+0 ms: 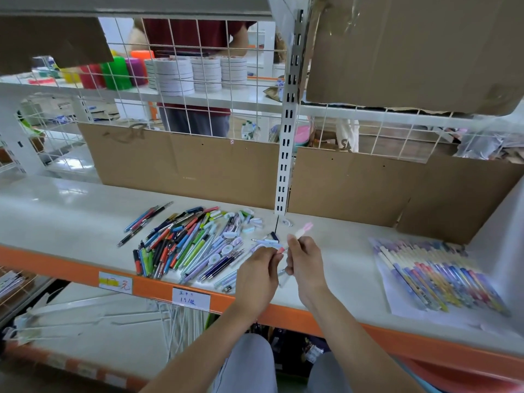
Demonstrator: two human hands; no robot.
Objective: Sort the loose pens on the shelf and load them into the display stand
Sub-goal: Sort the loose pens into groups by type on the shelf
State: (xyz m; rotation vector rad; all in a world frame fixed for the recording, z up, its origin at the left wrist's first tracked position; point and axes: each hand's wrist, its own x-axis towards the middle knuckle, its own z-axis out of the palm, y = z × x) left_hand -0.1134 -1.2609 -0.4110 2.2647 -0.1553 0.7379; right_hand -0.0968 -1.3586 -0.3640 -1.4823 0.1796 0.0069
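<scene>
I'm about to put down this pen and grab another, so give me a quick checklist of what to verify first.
1. Right hand grips the pink-capped pen: ok.
2. Left hand holds pens too, pinched at their near ends: ok, though how many, cannot tell.
3. Loose pile of pens lies within reach, just left of the hands: ok.
4. Pile sorted by colour or type: not ok, the pens lie mixed.
5. Row of patterned pens on the white sheet at right lies in order: ok.
6. Display stand ready to load: cannot tell, none shows in view.
</scene>
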